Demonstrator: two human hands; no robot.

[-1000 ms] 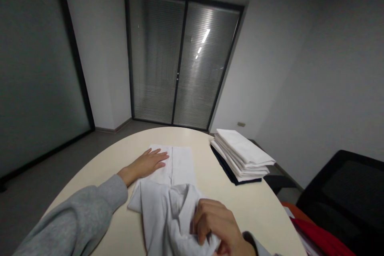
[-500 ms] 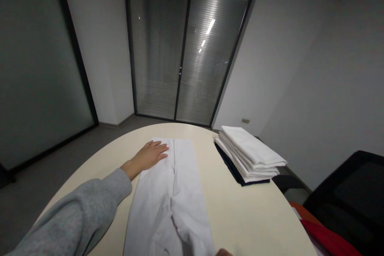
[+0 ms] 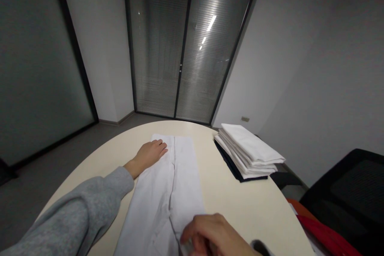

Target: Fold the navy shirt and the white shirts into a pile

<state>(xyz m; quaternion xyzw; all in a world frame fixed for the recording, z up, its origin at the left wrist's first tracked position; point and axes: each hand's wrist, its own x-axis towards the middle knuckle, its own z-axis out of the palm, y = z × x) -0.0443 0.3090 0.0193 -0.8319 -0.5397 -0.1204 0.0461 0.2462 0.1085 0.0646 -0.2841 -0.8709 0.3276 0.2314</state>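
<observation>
A long white cloth (image 3: 156, 200) lies lengthwise on the round cream table (image 3: 240, 212), with a seam or gap running down its middle. My left hand (image 3: 150, 154) rests on the cloth's far left edge, its fingers bent and drawn close together; whether fabric is pinched under them cannot be made out. At the bottom, my right hand (image 3: 210, 234) is over the near right part of the cloth, fingers curled inward at the cloth, partly blurred and cut off by the frame.
A stack of folded white cloths (image 3: 246, 148) sits on a dark folded cloth (image 3: 229, 164) at the table's right. Beyond the right edge stand a black chair (image 3: 354, 192) and red fabric (image 3: 324, 236). Glass doors (image 3: 186, 52) are behind the table.
My right hand has come in from the bottom edge up over the near cloth. The fingers of my left hand, spread before, have drawn in. The view has shifted slightly.
</observation>
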